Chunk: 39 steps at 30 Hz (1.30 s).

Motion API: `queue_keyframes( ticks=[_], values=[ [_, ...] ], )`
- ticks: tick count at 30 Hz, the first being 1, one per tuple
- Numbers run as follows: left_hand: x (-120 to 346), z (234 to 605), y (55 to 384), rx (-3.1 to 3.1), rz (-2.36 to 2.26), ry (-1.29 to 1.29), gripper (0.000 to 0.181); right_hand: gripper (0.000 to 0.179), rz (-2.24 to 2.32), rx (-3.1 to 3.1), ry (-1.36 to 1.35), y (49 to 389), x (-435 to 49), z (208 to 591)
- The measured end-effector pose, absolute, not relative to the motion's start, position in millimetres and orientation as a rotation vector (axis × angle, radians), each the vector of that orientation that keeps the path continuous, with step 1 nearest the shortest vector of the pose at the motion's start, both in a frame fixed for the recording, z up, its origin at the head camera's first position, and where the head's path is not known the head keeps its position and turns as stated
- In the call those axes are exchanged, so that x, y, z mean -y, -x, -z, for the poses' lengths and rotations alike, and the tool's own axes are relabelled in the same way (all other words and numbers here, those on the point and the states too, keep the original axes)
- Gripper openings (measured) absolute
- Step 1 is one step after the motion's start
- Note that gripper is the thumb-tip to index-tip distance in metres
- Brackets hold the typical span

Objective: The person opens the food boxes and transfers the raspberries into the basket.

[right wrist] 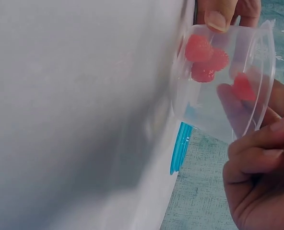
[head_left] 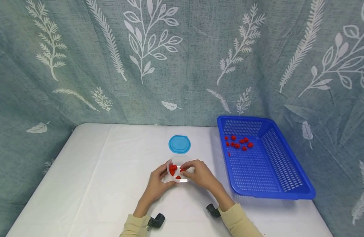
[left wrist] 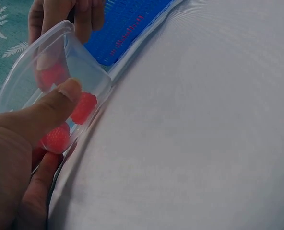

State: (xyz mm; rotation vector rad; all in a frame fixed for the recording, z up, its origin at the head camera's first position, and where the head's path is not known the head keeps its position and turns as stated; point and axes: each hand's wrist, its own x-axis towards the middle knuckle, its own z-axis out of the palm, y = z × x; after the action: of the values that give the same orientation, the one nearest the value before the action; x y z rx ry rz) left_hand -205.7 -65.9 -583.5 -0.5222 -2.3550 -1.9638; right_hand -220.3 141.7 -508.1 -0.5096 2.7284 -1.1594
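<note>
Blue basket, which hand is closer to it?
Right. The right hand reaches into the clear cup from the side facing the blue basket; the left hand grips the cup's opposite side, farther away.

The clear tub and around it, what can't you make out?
Head: part of the berry pinched by the right hand, behind its fingers.
Left wrist: part of another berry, behind the left hand; the berries in the basket, too blurred to count.
Right wrist: the rest of the right hand, past the right edge.

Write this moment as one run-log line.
left hand: grips clear tub; right hand: pinches red berry inside tub; tub: more berries inside; blue lid: on white table; blue basket: holds further berries
</note>
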Motion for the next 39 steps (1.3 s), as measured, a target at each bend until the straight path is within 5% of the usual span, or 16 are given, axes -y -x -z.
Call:
queue_keyframes(
  ticks=[21, 39],
  values=[
    [65.4, 582.7, 207.8, 2.368, 1.954, 0.525, 0.083, 0.021, 1.644, -2.591, 0.508, 194.5, -155.8, 483.0],
    [63.6, 581.9, 205.4, 2.379, 1.976, 0.449, 0.084, 0.025, 1.784, -2.495, 0.558, 181.9, -181.0, 422.0]
  ],
)
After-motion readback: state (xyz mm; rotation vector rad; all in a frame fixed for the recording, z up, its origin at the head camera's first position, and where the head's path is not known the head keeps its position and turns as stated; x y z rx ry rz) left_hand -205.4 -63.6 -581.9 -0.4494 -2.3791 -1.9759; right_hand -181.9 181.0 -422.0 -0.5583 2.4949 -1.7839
